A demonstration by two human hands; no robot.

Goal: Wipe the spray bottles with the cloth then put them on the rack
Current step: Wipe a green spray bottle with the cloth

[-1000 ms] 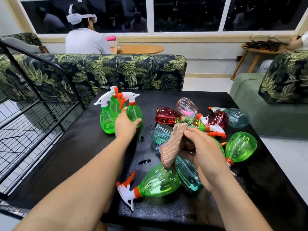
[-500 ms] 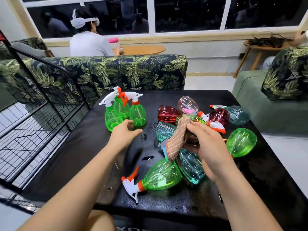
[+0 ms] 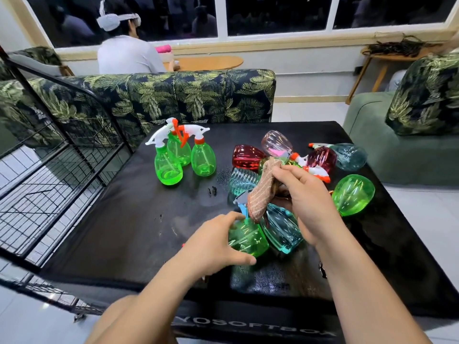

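Observation:
A green spray bottle (image 3: 248, 240) lies on its side at the near middle of the black table (image 3: 129, 219); my left hand (image 3: 213, 244) wraps over its neck end and hides the nozzle. My right hand (image 3: 308, 202) holds a brown striped cloth (image 3: 260, 194) that hangs over a heap of lying bottles: teal (image 3: 283, 232), red (image 3: 247, 157), pink (image 3: 275, 142), dark red (image 3: 323, 158), green (image 3: 352, 194). Three green bottles (image 3: 183, 160) stand upright at the table's far left. The black wire rack (image 3: 57, 165) stands to the left of the table.
A leaf-print sofa (image 3: 178, 95) stands behind the table and a green sofa (image 3: 402, 150) on the right. A person in a white shirt (image 3: 126, 53) sits beyond with their back to me. Water drops and small dark specks (image 3: 212, 191) lie on the table.
My left hand has left the upright green bottles and come back to close on the lying green bottle near me. My right hand with the cloth has barely shifted.

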